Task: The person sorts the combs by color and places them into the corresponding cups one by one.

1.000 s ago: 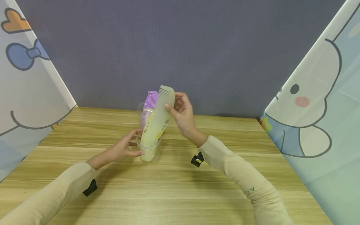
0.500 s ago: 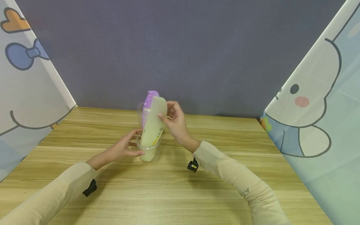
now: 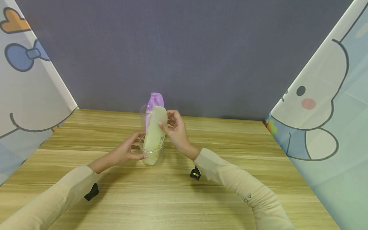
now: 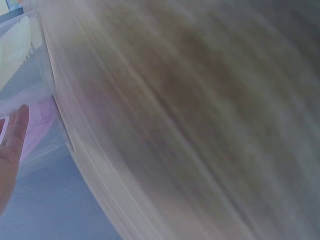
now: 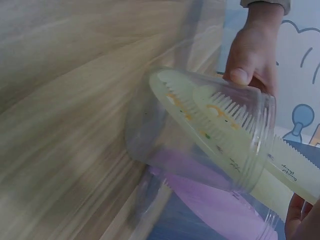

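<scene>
My left hand [image 3: 127,151] holds a clear plastic cup [image 5: 142,125] by its side, thumb at the front and fingers behind. Between thumb and fingers, my right hand [image 3: 176,132] pinches a pale yellow-green comb [image 3: 156,123] near its upper end. The comb's lower end is inside this cup. A second pale comb [image 5: 185,120] leans in the same cup, as the right wrist view shows. Behind stands another clear cup [image 3: 142,111] with a purple comb [image 3: 155,98] upright in it. The left wrist view catches only fingers and parts of both cups.
The cups stand on a wood-grain table [image 3: 149,198]. A dark grey partition [image 3: 215,57] rises behind it. Cartoon-printed panels [image 3: 319,140] flank both sides. A black wrist camera [image 3: 195,173] hangs below the right cuff, and another black wrist camera [image 3: 92,192] below the left.
My right hand has moved down and left, lowering the pale comb deeper into the front cup. More of the purple comb shows behind it. The left hand stays put on the cup.
</scene>
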The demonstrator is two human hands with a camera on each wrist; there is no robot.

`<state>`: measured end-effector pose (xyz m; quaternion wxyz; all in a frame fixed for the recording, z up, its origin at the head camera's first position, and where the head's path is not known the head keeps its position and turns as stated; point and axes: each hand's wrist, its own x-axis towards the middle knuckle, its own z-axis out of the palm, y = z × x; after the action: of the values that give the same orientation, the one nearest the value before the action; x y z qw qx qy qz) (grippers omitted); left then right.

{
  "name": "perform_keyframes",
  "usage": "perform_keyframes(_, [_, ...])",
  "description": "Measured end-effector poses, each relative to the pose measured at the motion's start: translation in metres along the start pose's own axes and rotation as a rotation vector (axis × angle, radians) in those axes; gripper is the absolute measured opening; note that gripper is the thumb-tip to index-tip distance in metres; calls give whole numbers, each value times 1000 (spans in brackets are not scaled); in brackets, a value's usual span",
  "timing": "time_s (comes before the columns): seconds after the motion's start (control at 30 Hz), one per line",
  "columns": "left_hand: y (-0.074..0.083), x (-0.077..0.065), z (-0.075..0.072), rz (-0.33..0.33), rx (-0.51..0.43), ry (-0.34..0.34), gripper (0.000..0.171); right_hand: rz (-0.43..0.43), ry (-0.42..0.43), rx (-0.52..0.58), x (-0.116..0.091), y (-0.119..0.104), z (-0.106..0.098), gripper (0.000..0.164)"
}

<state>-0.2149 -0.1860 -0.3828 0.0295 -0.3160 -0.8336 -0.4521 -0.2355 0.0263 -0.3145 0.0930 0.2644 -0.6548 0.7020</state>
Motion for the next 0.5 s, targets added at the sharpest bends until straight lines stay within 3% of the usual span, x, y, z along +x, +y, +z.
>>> perform_keyframes(0.2, [0, 0, 0, -3, -8, 6, 80, 15, -10, -34, -4, 0, 2, 35])
perform_keyframes(0.5, [-1, 0, 0, -5, -2, 4, 79, 34, -10, -99, -8, -21, 6, 35])
